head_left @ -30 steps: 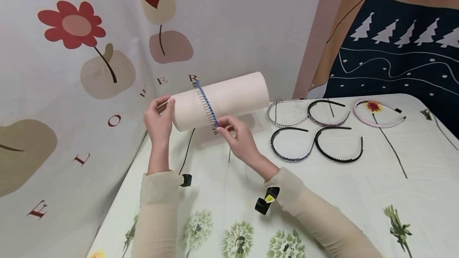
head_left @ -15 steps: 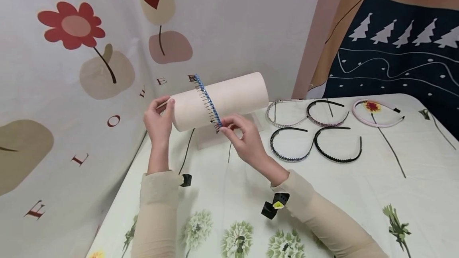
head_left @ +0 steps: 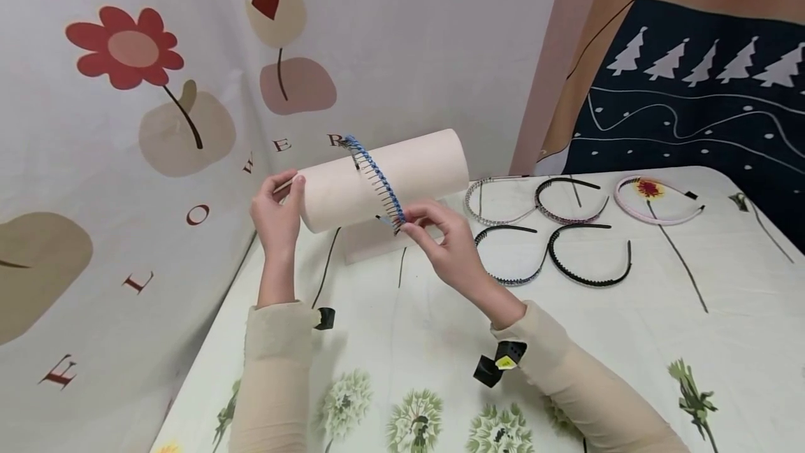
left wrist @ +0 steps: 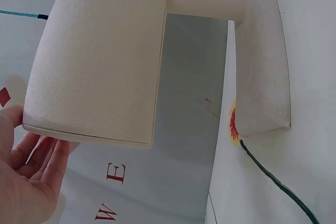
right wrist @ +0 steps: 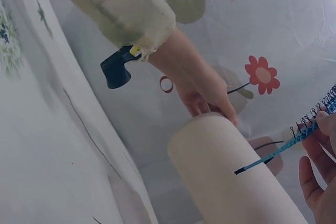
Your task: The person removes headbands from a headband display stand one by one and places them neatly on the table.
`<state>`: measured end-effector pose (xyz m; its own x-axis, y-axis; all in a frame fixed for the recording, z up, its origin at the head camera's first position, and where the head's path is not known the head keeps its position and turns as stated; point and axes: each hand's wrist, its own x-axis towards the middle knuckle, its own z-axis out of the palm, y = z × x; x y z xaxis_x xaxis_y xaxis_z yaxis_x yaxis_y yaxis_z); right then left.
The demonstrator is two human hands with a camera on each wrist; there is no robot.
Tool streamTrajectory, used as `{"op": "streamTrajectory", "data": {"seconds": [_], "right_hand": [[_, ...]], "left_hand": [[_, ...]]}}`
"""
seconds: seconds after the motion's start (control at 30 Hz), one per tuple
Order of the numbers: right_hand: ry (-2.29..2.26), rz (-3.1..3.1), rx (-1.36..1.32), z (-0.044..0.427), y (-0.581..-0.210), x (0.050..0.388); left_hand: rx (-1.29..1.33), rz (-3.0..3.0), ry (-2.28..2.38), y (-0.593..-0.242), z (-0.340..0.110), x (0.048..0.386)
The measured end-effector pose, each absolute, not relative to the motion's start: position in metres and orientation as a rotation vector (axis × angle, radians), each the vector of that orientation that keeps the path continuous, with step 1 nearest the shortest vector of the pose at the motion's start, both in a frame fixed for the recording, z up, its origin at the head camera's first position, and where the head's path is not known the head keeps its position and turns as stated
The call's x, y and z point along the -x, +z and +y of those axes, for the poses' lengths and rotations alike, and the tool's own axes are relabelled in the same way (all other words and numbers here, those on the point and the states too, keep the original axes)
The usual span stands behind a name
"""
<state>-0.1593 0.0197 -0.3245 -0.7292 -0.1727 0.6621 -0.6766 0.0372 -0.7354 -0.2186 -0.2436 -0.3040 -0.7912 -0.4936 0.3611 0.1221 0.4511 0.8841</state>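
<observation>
My right hand [head_left: 446, 243] pinches a blue beaded headband [head_left: 386, 186] with dark comb-like teeth near its lower end. The band slants across the near side of a cream padded cylinder [head_left: 418, 163]. In the right wrist view, one black-tipped end of the headband [right wrist: 262, 160] shows in front of the cylinder [right wrist: 231, 182]. My left hand [head_left: 277, 219] holds the cylinder's left end, thumb on the near rim. In the left wrist view, the fingers of that left hand [left wrist: 32, 182] lie against the end face. A short post [left wrist: 207, 6] joins cylinder and base [left wrist: 262, 72].
Several more headbands lie on the white flowered cloth to the right, among them a pink one [head_left: 654, 217], a black one [head_left: 588, 278] and a dark beaded one [head_left: 512, 279]. A printed curtain [head_left: 409, 40] hangs close behind the cylinder.
My right hand has moved right with the blue headband, which has shifted right along the cylinder. My left hand has stayed at the cylinder's end.
</observation>
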Motion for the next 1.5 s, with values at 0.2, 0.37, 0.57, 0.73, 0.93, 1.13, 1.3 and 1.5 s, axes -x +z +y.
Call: {"op": "streamTrajectory", "data": {"seconds": [0.2, 0.37, 0.57, 0.73, 0.93, 1.13, 1.3, 1.5], "right_hand": [[1.722, -1.921, -0.871, 0.027, -0.322, 0.156], [1.695, -1.92, -0.889, 0.033, -0.32, 0.153], [1.666, -1.941, -0.879, 0.041, -0.319, 0.15], [1.67, -1.934, -0.864, 0.049, -0.32, 0.15], [1.65, -1.939, -0.842, 0.061, -0.322, 0.15], [1.628, -1.921, -0.832, 0.077, -0.324, 0.149], [1.597, -1.913, -0.804, 0.092, -0.326, 0.148], [1.566, -1.896, -0.776, 0.11, -0.327, 0.147]], "left_hand": [[-0.314, -2.109, -1.354, -0.304, -0.244, 0.218], [-0.311, -2.107, -1.353, -0.305, -0.245, 0.217], [-0.308, -2.105, -1.358, -0.305, -0.245, 0.216], [-0.303, -2.1, -1.371, -0.304, -0.245, 0.217], [-0.3, -2.105, -1.352, -0.304, -0.244, 0.217], [-0.301, -2.109, -1.342, -0.303, -0.243, 0.216], [-0.306, -2.112, -1.346, -0.302, -0.242, 0.216], [-0.312, -2.117, -1.348, -0.303, -0.242, 0.215]]}}
